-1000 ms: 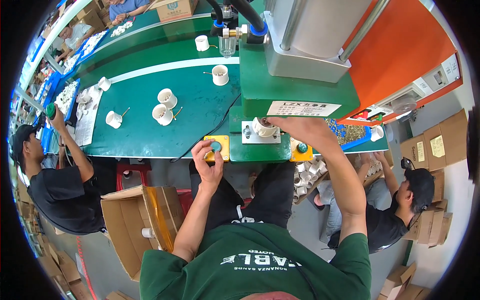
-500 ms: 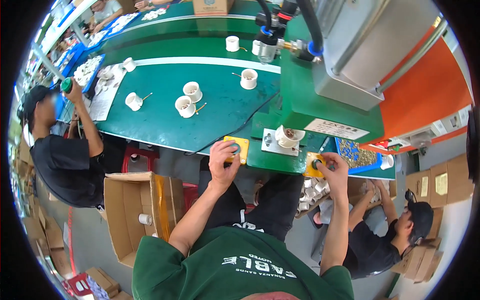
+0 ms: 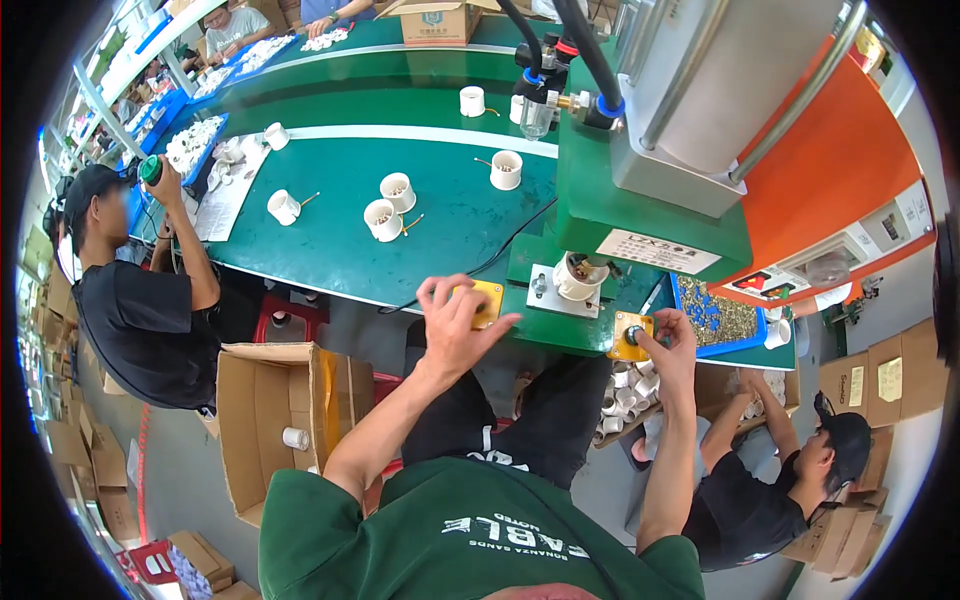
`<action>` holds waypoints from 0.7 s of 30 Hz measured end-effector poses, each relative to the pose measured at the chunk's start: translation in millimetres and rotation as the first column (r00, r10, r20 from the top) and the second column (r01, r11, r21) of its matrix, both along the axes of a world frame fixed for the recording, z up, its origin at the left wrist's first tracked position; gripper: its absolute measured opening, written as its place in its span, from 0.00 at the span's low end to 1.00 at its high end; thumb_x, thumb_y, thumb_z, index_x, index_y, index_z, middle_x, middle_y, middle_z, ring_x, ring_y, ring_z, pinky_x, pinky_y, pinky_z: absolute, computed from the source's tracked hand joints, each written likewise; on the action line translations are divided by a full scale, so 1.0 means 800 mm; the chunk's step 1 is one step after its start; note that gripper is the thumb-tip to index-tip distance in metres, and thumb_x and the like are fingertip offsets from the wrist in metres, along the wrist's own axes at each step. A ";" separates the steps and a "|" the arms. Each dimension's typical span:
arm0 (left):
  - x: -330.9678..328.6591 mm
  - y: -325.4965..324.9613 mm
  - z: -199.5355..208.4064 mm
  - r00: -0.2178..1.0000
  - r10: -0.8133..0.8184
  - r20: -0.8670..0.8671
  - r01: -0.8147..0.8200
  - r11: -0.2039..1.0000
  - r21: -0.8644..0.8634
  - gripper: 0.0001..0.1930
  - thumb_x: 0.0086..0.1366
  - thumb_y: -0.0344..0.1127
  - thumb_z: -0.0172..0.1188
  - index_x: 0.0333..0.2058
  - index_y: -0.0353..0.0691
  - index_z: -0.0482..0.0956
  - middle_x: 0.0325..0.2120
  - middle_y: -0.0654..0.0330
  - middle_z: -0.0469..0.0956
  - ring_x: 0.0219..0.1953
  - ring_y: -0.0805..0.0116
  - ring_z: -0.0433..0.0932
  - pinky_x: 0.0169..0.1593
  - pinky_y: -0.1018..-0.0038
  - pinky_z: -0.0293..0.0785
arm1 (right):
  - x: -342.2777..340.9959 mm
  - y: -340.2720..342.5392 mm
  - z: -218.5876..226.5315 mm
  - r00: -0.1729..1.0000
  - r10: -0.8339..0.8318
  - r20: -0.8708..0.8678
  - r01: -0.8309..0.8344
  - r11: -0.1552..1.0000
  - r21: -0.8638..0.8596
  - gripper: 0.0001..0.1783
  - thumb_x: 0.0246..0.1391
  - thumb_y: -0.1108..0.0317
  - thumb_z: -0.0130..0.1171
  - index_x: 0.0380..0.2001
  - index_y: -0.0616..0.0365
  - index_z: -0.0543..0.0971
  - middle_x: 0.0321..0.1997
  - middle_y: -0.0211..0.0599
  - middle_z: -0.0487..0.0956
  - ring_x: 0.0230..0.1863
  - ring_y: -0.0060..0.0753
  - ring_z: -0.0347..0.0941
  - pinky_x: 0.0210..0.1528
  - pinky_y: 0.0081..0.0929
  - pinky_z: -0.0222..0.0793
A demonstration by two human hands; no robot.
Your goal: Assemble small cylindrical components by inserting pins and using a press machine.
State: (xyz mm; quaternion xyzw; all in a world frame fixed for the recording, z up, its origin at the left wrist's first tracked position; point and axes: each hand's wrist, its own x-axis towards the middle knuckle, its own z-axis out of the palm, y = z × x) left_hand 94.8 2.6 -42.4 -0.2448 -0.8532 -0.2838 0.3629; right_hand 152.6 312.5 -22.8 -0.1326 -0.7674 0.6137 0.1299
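Note:
My left hand (image 3: 460, 325) is open, fingers spread and thumb held out. It hovers at the left yellow button box (image 3: 490, 297), partly covering it, and holds nothing. My right hand (image 3: 675, 345) has its thumb at the dark round push button (image 3: 635, 336) of the right yellow button box (image 3: 622, 349); its fingers are loosely bent, not wrapped round anything I can see. Between the boxes, a white ceramic lamp-holder-like cup (image 3: 574, 284) sits on a metal fixture plate (image 3: 543, 292) under the green press head (image 3: 640, 225). Dark parts show in the cup's mouth, details unclear.
Several white cups (image 3: 382, 221) with small parts stand on the green table (image 3: 330, 190). A blue tray (image 3: 745, 345) of small metal pieces lies right of the press. An open cardboard box (image 3: 265, 420) stands at lower left. One co-worker (image 3: 140, 300) sits left, another (image 3: 770, 480) lower right.
My left hand has come off the left button and its fingers have spread. My right hand stays at its button. The whole view has shifted slightly.

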 end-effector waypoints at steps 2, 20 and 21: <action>-0.003 0.035 0.047 0.994 -0.048 0.096 0.039 0.995 0.092 0.37 0.42 0.52 0.73 0.47 0.38 0.71 0.40 0.57 0.74 0.48 0.57 0.69 0.52 0.58 0.57 | 0.003 -0.002 0.006 1.000 -0.023 -0.007 0.023 1.000 -0.018 0.18 0.38 0.79 0.66 0.35 0.58 0.73 0.31 0.22 0.67 0.31 0.16 0.58 0.35 0.15 0.57; -0.033 0.103 0.089 0.923 -0.305 0.233 0.196 0.897 0.397 0.26 0.46 0.39 0.72 0.45 0.40 0.75 0.41 0.57 0.75 0.49 0.57 0.67 0.54 0.61 0.58 | 0.002 0.052 0.008 0.991 -0.061 -0.116 0.090 0.959 0.268 0.10 0.45 0.75 0.64 0.34 0.59 0.77 0.31 0.25 0.73 0.30 0.17 0.61 0.32 0.16 0.60; -0.033 0.096 0.086 0.918 -0.316 0.240 0.201 0.892 0.405 0.26 0.46 0.39 0.71 0.44 0.40 0.75 0.41 0.56 0.75 0.49 0.56 0.67 0.54 0.62 0.59 | -0.002 0.062 0.006 0.988 -0.067 -0.138 0.115 0.921 0.372 0.10 0.44 0.75 0.64 0.34 0.58 0.77 0.31 0.26 0.74 0.30 0.19 0.62 0.33 0.18 0.62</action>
